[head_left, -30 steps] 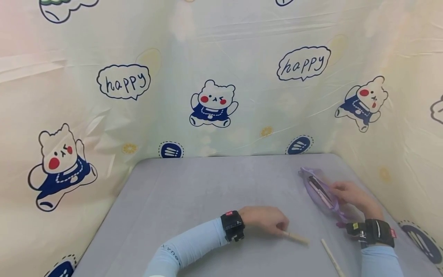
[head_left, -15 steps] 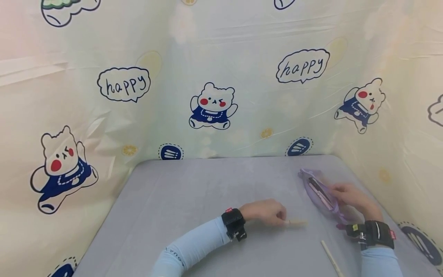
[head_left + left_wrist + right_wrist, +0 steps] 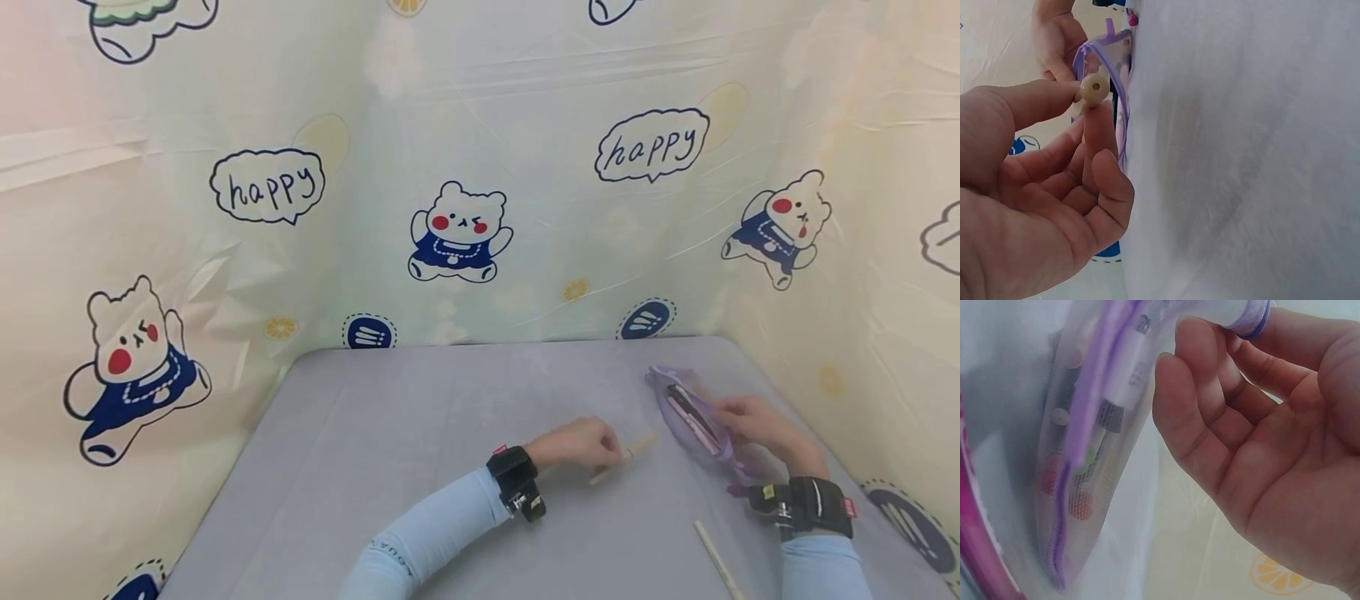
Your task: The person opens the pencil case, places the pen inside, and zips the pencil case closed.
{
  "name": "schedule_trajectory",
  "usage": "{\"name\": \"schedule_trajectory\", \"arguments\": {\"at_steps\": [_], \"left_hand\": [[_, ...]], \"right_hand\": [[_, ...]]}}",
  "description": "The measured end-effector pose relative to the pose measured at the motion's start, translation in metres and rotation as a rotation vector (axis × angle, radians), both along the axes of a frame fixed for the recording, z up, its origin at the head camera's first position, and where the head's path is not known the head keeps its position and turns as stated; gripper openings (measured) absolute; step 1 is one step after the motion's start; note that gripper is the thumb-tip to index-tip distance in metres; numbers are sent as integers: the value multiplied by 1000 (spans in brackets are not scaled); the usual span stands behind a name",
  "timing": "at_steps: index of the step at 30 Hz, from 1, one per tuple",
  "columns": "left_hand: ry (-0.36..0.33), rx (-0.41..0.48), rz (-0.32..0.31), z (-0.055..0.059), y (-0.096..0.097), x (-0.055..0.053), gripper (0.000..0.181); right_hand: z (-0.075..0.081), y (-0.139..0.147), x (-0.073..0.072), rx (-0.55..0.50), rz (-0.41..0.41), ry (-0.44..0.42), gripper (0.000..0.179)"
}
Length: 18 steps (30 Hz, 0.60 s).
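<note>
My left hand pinches a slim beige pen-like stick between thumb and forefinger, above the table. In the left wrist view, the round beige end of the stick faces the camera with a small hole in it; the other fingers are curled loosely. On the right, a sheer purple pencil pouch lies unzipped with slim pens inside. My right hand pinches the pouch's purple edge, holding its mouth apart. The stick's tip points toward the pouch, a short way off.
A second beige stick lies on the grey tabletop near the front right. A magenta item shows beside the pouch in the right wrist view. Printed cloth hangs behind and on both sides of the table.
My left hand has risen slightly away from the front edge. The beige stick has turned, its far tip swinging up toward the pouch. My right hand and the pouch stay in place.
</note>
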<state>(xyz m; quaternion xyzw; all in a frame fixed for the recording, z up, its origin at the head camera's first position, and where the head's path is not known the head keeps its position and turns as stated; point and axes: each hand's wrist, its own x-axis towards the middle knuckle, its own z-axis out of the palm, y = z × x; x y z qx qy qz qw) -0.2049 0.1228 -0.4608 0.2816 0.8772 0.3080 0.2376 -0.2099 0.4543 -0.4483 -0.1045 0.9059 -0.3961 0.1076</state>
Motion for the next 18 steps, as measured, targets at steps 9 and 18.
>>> {"name": "schedule_trajectory", "arguments": {"at_steps": [9, 18], "left_hand": [[-71, 63, 51, -1, 0, -6, 15], [-111, 109, 98, -3, 7, -10, 15]], "right_hand": [[1, -3, 0, 9, -2, -14, 30], [1, -4, 1, 0, 5, 0, 30]]}}
